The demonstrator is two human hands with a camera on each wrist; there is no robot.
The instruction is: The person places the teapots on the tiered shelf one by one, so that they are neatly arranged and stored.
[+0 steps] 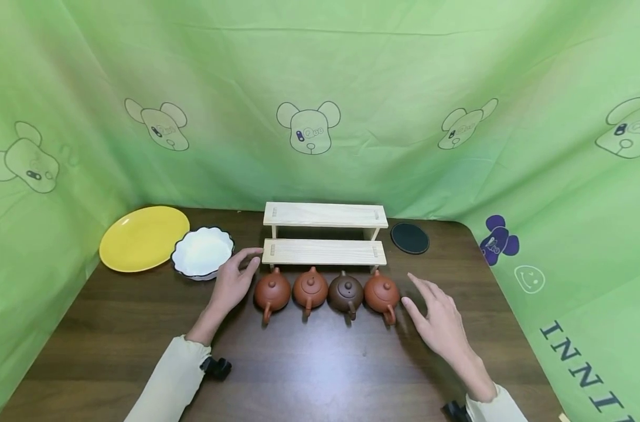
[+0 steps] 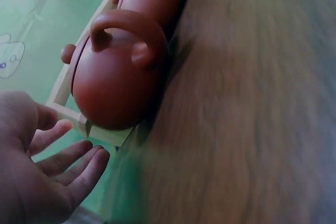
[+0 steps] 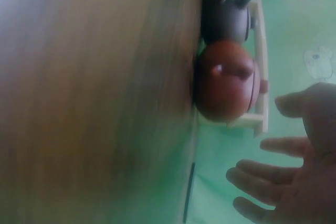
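Note:
Several small clay teapots stand in a row in front of a two-step wooden rack point(image 1: 324, 252), handles toward me. From the left come a reddish-brown teapot point(image 1: 272, 291), another reddish-brown teapot point(image 1: 310, 289), a dark brown teapot point(image 1: 345, 293) and a third reddish-brown teapot point(image 1: 381, 292). My left hand point(image 1: 233, 282) is at the rack's left end, fingers loosely extended; whether the fingertips touch the wood I cannot tell. To the right of the row, my right hand point(image 1: 440, 316) hovers with spread fingers, apart from the nearest teapot point(image 3: 226, 85). Neither hand holds anything.
A yellow oval plate point(image 1: 143, 239) lies at the back left, with a white scalloped bowl point(image 1: 203, 252) beside it, close to my left hand. Right of the rack is a black round coaster point(image 1: 409, 238). Green printed cloth point(image 1: 309, 64) encloses the dark wooden table point(image 1: 309, 375).

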